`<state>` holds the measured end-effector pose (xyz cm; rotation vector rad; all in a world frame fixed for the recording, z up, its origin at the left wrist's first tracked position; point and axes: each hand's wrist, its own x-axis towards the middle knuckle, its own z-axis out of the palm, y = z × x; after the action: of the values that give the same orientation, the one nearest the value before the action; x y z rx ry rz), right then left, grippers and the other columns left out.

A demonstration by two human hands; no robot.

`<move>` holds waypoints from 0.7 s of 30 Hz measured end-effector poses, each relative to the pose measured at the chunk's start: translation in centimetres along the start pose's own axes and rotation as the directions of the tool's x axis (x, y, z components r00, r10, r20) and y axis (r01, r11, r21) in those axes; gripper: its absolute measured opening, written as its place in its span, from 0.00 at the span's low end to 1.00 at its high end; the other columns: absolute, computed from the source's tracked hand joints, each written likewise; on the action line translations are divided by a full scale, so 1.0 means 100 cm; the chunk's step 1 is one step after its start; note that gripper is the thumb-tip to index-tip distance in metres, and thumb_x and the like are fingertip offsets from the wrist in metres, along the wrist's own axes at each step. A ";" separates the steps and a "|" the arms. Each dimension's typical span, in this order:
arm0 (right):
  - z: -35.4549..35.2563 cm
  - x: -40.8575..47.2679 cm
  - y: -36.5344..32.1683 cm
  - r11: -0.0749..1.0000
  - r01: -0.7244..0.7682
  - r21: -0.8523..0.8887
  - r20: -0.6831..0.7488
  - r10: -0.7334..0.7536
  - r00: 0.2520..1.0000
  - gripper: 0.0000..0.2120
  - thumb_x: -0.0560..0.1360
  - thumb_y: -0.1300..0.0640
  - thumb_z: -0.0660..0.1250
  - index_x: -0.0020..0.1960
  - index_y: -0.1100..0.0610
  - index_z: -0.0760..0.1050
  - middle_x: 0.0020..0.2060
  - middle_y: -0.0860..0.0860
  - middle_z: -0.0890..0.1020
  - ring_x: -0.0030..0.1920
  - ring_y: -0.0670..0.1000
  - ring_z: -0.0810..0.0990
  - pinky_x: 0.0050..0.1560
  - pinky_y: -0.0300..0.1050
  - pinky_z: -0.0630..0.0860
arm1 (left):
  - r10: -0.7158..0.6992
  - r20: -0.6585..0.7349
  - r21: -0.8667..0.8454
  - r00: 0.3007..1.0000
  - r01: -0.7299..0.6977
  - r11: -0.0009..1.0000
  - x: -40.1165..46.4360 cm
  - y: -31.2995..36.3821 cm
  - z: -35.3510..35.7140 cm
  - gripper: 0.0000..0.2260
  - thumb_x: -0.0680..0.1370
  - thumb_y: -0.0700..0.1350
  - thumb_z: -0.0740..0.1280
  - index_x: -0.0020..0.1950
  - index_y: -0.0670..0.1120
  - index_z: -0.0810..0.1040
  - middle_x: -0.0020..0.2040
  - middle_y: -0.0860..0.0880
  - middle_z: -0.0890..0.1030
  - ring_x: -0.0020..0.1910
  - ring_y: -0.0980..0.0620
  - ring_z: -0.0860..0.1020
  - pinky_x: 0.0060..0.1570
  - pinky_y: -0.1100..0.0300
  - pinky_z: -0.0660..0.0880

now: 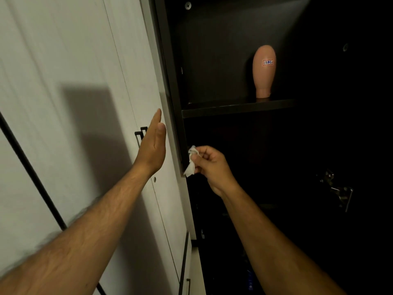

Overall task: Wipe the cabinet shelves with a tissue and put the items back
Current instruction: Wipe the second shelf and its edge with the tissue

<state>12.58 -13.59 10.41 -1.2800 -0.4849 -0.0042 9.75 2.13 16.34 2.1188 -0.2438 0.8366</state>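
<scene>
one shelf item up, lower cabinet dark

two hands are in my view. the right hand [209, 165] pinches a crumpled white tissue [191, 161] between thumb and curled fingers, its grip closed round the wad, held against the front edge of the dark cabinet side panel [173, 103], below the upper shelf [236, 107]. the left hand [153, 143] is flat, fingers straight and together, holding nothing, raised edge-on beside the white cabinet door [85, 103], near its black handle [139, 135]; i cannot tell if it touches the door.

on the upper shelf stands one item, a peach egg-shaped bottle [263, 71] with a small label, upright towards the back. i judge wiping is not finished, since the tissue is at the panel edge. the lower compartment is too dark to read, so i cannot say what is left there. a metal hinge [338, 190] shows at the right.
</scene>
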 end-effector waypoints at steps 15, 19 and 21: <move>0.010 0.029 -0.013 0.995 0.062 -0.073 -0.116 -0.071 0.991 0.10 0.79 0.61 0.64 0.59 0.57 0.78 0.50 0.50 0.79 0.48 0.46 0.79 0.47 0.35 0.77 | -0.022 -0.039 0.003 0.999 0.022 1.000 0.005 -0.004 -0.006 0.51 0.64 0.82 0.39 0.80 0.53 0.47 0.80 0.53 0.52 0.78 0.56 0.51 0.64 0.77 0.47; 0.014 0.031 -0.008 0.946 0.119 -0.301 -0.097 -0.155 0.983 0.16 0.80 0.65 0.59 0.66 0.59 0.74 0.63 0.51 0.74 0.60 0.48 0.75 0.51 0.24 0.71 | -0.026 -0.041 -0.010 0.999 0.026 1.000 0.003 -0.005 -0.004 0.50 0.65 0.82 0.39 0.80 0.54 0.47 0.80 0.53 0.51 0.78 0.55 0.52 0.68 0.70 0.49; 0.021 0.028 -0.019 0.915 0.195 -0.352 -0.070 -0.233 0.970 0.18 0.81 0.65 0.57 0.69 0.55 0.72 0.66 0.48 0.73 0.64 0.44 0.72 0.56 0.23 0.67 | -0.028 -0.035 -0.010 0.999 0.027 1.000 0.003 -0.006 -0.004 0.49 0.65 0.81 0.40 0.79 0.54 0.47 0.80 0.54 0.51 0.78 0.56 0.52 0.66 0.73 0.49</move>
<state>13.87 -11.47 13.57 -1.5526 -0.5421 -0.3577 10.08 2.85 16.32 2.0916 -0.1995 0.8540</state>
